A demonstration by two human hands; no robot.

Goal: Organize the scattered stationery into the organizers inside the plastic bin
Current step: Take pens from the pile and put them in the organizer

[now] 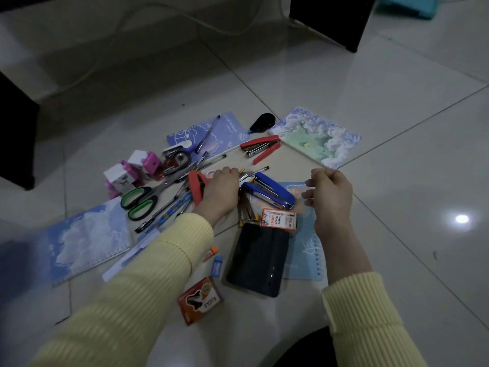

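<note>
Floor tiles [370, 102]: your left hand [221, 189] curls down beside the blue stapler [270, 192], grip unclear; your right hand [329, 194] hovers loosely curled, empty; box [277, 219] reads "White Board Marker".

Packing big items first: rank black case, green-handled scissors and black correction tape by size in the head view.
1. black case
2. green-handled scissors
3. black correction tape, farthest from the camera, so somewhat understated.
</note>
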